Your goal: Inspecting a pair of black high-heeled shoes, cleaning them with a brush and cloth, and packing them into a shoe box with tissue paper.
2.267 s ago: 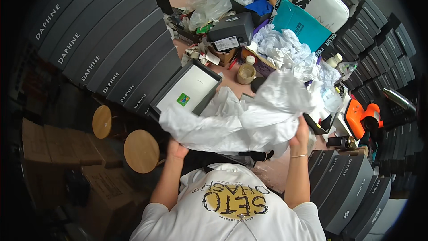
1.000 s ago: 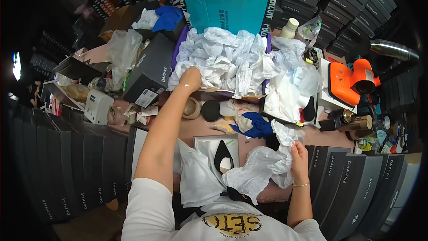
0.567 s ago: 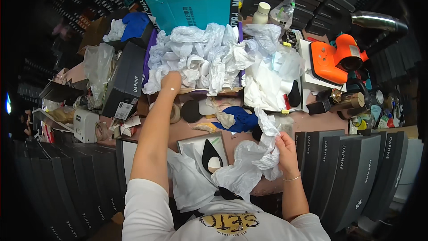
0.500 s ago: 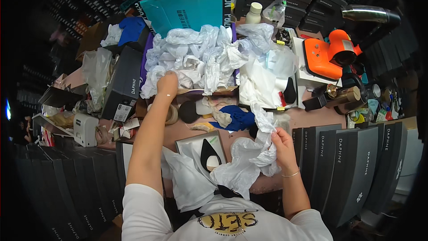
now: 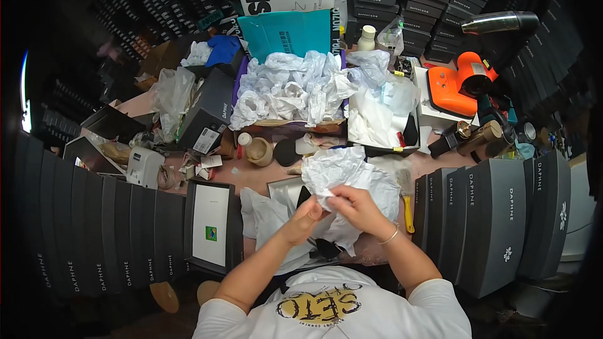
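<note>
A crumpled sheet of white tissue paper is pinched in the fingers of my right hand, in front of my chest. My left hand is close against the paper's lower left edge, its visible fingers stretched out and partly hidden. Below both hands lies an open shoebox, largely covered by the paper. More white tissue spreads out on its left side. A black shoe shows in part beneath the paper, near my shirt.
A purple-edged box heaped with crumpled tissue stands behind. Left of the shoebox is a dark box part with white inside. Dark shoeboxes line both sides. A yellow-handled brush and an orange machine are at right.
My left hand has come back from the tissue heap to meet my right hand. My right hand has moved left with the tissue paper. The dark box part at left now shows fully.
</note>
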Action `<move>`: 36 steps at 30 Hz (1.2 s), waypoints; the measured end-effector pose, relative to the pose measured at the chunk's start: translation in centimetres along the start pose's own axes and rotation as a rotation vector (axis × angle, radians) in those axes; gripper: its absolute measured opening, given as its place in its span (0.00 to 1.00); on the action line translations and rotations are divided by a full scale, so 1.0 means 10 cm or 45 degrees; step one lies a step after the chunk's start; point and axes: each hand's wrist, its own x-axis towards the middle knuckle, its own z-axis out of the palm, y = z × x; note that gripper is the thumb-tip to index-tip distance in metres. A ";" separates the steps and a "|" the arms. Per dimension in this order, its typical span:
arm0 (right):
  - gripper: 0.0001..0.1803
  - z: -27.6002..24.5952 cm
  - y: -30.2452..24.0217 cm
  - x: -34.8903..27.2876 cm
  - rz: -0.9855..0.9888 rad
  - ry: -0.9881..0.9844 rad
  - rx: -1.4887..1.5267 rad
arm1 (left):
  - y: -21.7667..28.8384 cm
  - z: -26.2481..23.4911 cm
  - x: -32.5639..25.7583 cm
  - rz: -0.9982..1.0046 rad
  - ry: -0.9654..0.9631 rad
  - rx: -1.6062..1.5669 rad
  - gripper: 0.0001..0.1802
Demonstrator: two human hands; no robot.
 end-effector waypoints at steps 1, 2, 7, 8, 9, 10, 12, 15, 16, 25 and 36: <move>0.11 0.14 -0.05 0.04 -0.123 -0.067 -0.080 | -0.17 -0.03 -0.08 0.006 0.169 -0.157 0.34; 0.12 0.23 -0.08 0.05 -0.240 -0.135 -0.162 | -0.28 -0.07 -0.13 0.010 0.336 -0.322 0.28; 0.10 -0.07 0.09 0.20 -0.128 0.334 -0.339 | 0.02 -0.75 -0.72 0.637 0.990 -0.571 0.24; 0.08 -0.19 0.29 0.35 -0.237 0.496 -0.382 | 0.17 -0.89 -0.93 0.657 1.141 -0.571 0.26; 0.08 -0.26 0.40 0.49 -0.162 0.574 -0.373 | 0.30 -0.97 -1.12 0.662 1.221 -0.566 0.27; 0.10 -0.35 0.68 0.63 -0.107 0.585 -0.399 | 0.39 -1.04 -1.28 0.658 1.299 -0.528 0.28; 0.16 -0.45 1.32 0.89 -0.011 0.474 -0.761 | 0.46 -1.17 -1.50 0.682 1.334 -0.556 0.30; 0.31 -0.34 1.20 1.36 -0.231 0.531 -1.103 | 0.45 -1.26 -1.70 0.675 1.425 -0.522 0.30; 0.33 -0.24 0.97 1.58 -0.313 0.481 -1.261 | 0.38 -1.30 -1.73 0.628 1.384 -0.520 0.29; 0.08 -0.44 0.53 2.34 -0.649 0.475 -1.718 | -0.02 -1.27 -1.23 0.494 1.182 -0.724 0.30; 0.08 0.17 -0.36 0.55 0.126 -0.406 0.097 | 0.08 -0.77 -0.81 0.456 0.893 -0.547 0.29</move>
